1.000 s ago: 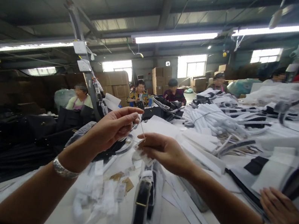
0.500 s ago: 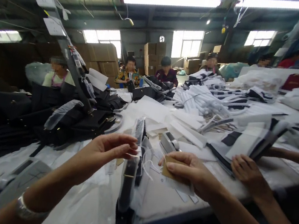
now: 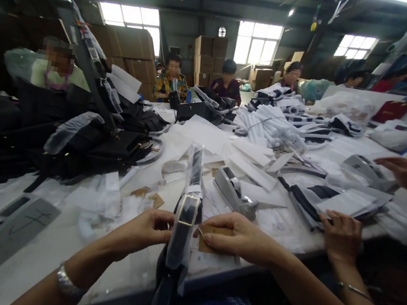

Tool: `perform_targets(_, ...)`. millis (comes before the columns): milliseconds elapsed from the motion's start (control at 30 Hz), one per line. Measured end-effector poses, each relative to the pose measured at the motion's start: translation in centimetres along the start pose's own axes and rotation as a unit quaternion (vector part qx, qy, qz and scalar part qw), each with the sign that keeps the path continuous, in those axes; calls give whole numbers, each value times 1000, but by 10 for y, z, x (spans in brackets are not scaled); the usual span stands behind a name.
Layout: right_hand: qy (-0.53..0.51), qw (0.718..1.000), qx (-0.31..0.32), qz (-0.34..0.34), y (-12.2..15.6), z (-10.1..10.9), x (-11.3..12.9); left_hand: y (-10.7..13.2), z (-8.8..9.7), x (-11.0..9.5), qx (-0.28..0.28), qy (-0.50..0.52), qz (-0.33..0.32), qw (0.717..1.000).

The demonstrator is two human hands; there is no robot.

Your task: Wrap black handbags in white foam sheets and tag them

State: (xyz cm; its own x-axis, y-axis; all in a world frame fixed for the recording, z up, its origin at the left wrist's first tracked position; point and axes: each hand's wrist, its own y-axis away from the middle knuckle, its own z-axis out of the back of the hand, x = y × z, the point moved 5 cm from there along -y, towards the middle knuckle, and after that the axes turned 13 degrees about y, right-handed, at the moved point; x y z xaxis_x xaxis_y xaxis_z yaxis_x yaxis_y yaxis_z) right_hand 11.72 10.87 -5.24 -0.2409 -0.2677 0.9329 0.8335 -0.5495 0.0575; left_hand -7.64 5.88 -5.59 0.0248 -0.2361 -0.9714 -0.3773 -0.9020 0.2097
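Right hand (image 3: 240, 236) has moved closer to the plastic-wrapped black strap (image 3: 181, 237) running lengthwise between the hands, fingers clamped on a flat brown card tag (image 3: 215, 243) just right of it; the nearer left hand (image 3: 131, 233) meets its left edge, grip hidden.

The card (image 3: 215, 249) is right of the strap (image 3: 181, 240), a tape dispenser (image 3: 232, 191) behind on the table (image 3: 129, 271), bags (image 3: 120, 146) over left.

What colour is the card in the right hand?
The card is plain brown, seen best in the head view.
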Motion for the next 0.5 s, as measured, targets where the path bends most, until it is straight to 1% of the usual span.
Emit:
perform_targets(100,-8,999,37,-2,-8,-8,0,-7,-6,2,27,-2,4,1000)
perform_targets(200,19,999,26,9,-10,-8,4,-8,-6,4,30,11,17,999)
perform_targets(267,50,999,12,19,-7,-8,9,-2,-1,5,20,22,10,999)
perform_targets(333,92,995,-17,23,0,-6,14,11,9,6,-14,39,-2,999)
perform_targets(400,133,990,-52,16,10,-6,16,29,20,12,-69,75,-13,995)
perform_targets(500,154,983,-105,5,23,-9,15,55,29,23,-145,149,-36,977)
